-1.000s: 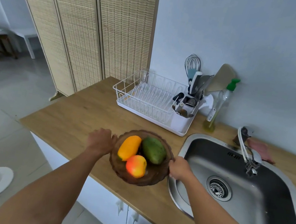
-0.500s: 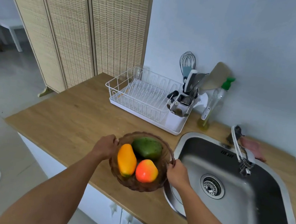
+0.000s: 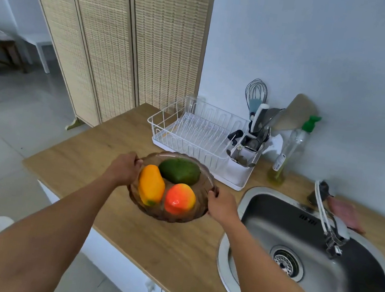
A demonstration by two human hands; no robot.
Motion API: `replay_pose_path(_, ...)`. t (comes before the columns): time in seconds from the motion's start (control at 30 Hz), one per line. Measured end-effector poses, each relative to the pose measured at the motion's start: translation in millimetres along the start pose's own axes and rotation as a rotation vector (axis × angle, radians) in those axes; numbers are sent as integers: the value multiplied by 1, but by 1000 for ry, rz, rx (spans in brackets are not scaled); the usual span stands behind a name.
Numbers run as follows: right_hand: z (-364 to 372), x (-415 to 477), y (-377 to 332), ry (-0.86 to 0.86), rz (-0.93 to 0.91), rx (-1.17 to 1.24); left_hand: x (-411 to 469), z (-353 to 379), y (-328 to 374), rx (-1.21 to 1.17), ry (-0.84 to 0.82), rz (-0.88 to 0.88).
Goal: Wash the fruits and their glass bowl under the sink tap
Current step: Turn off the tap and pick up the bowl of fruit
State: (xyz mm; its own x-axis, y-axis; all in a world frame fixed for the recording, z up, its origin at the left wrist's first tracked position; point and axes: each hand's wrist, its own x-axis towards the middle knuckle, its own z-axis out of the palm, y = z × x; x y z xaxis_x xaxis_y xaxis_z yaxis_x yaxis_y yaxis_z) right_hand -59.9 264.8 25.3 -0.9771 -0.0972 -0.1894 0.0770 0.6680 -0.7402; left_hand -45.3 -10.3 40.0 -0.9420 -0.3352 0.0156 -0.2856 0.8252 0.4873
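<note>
- The glass bowl is over the wooden table, just beside the left rim of the sink; whether it rests on the wood or is lifted cannot be told
- The left hand has its grip curled round the bowl's rim at 9 o'clock, and the right hand has its grip curled round the rim at 3 o'clock
- In the bowl, a green fruit lies at 12 o'clock, a yellow-orange fruit at 8 o'clock and a red-orange fruit at 5 o'clock, all touching one another
- The sink basin opens at 4 o'clock of the bowl, with the tap reaching over it from the far rim
- A white dish rack stands near the bowl at 12 o'clock
- Bare wood runs from the bowl towards 9 o'clock as far as the table's left edge, and towards 6 o'clock to its front edge
- A bottle with a green top stands at 2 o'clock by the wall; its white label is too small to read
</note>
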Motion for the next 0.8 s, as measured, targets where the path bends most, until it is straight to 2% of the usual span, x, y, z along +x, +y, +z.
replay_pose_path(0.2,-49,37,-68,-65,-92,-54,44,-62,21,45,54,-3)
replay_pose_path(0.37,-94,82,-102,-57,-77,18,86,-79,51,-24,71,-4)
replay_pose_path(0.63,-126,156,-102,-38,-4,49,167,-60,93,-4,66,60)
replay_pose_path(0.8,-124,200,-92,-26,45,56,217,-27,94,83,82,84)
